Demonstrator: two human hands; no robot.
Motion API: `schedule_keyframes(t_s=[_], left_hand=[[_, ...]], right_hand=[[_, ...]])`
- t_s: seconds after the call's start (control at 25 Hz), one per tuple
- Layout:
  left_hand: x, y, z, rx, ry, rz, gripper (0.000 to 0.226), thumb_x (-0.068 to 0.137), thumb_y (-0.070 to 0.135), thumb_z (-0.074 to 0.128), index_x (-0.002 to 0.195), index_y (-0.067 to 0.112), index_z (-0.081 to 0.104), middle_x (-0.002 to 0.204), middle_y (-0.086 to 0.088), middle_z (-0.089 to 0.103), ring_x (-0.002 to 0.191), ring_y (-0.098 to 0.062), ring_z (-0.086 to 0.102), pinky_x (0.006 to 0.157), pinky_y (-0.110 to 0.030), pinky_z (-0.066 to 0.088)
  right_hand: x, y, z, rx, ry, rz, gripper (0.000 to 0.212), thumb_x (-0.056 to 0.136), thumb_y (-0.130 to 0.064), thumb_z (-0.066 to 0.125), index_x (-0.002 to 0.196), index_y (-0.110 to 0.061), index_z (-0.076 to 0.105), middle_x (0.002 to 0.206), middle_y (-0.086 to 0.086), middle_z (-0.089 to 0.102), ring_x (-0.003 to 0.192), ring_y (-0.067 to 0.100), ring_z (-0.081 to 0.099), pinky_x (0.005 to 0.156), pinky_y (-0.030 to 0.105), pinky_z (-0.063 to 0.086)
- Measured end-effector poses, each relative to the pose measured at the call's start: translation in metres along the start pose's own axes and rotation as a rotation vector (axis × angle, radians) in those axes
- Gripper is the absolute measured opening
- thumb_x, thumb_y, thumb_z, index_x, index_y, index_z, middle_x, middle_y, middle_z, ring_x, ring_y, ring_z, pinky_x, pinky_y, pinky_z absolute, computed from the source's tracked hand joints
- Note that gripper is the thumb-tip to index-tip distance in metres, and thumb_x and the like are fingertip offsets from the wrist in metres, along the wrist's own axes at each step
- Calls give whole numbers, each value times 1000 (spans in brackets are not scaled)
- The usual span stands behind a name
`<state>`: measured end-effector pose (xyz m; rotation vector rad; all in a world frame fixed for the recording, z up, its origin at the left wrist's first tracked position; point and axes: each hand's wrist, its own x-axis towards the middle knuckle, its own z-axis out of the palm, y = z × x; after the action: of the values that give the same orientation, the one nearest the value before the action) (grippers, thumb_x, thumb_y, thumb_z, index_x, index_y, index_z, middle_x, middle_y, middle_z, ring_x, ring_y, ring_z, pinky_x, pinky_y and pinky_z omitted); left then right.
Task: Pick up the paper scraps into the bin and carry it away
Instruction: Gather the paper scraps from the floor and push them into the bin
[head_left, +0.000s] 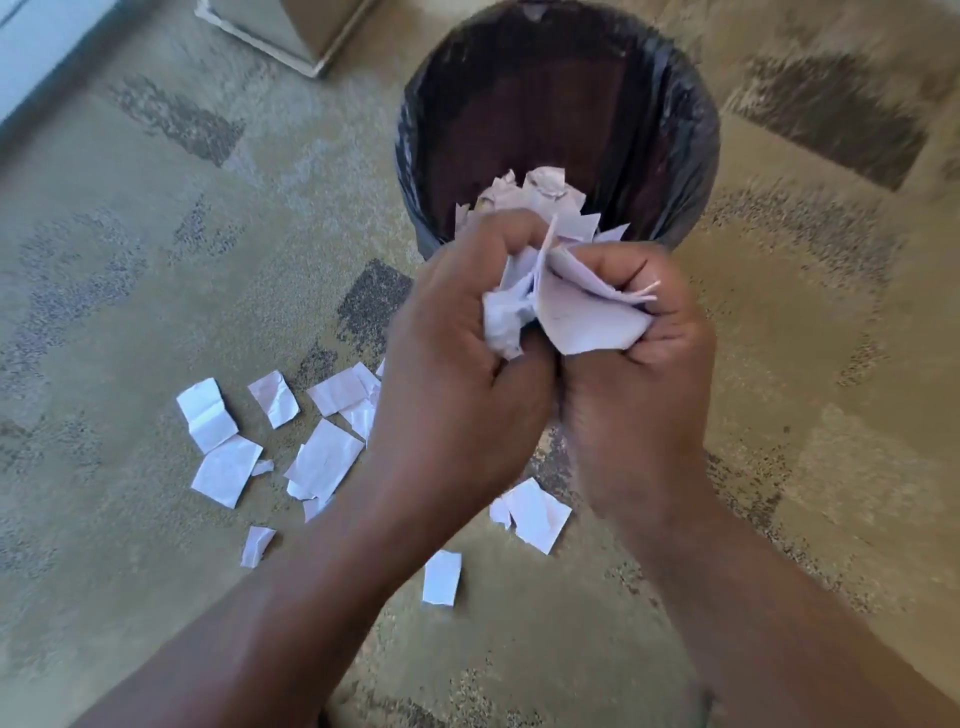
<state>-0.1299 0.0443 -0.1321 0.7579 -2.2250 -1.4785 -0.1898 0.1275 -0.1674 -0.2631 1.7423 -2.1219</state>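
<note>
A round bin (691, 156) lined with a black bag stands on the carpet, with white scraps (540, 195) lying at its bottom. Just in front of its near rim, my left hand (457, 374) and my right hand (639, 395) are pressed together, both gripping a bunch of white paper scraps (566, 312). Several more scraps (322, 457) lie on the carpet to the left of and beneath my forearms, some partly hidden by them.
The floor is patterned beige carpet (156, 260) with dark patches. A furniture base (291, 31) sits at the top left, and a pale wall or panel edge (31, 57) runs along the far left corner.
</note>
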Motion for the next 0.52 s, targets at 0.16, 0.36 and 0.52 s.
schedule_keyframes(t_s=[0.16, 0.36, 0.52], left_hand=[[77, 16, 4, 58, -31, 87, 37, 83, 2, 57, 113, 20, 65, 99, 4, 71, 90, -14, 67, 74, -34, 57], [152, -42, 22, 434, -168, -1, 27, 81, 16, 53, 107, 21, 58, 120, -9, 60, 100, -19, 57, 86, -36, 53], [140, -66, 23, 682, -386, -84, 66, 77, 17, 75, 137, 14, 47, 160, -16, 22, 133, -33, 50, 105, -41, 48]], right_hand=[[71, -24, 21, -42, 124, -85, 11, 86, -18, 71, 78, -22, 65, 85, 17, 70, 78, 33, 67, 67, 46, 57], [144, 5, 21, -418, 118, 121, 17, 76, -26, 79, 83, -21, 65, 86, 1, 72, 78, 20, 69, 64, 36, 58], [143, 25, 7, -640, -82, 317, 51, 61, -13, 81, 105, -28, 60, 120, 8, 60, 96, 29, 70, 73, 44, 65]])
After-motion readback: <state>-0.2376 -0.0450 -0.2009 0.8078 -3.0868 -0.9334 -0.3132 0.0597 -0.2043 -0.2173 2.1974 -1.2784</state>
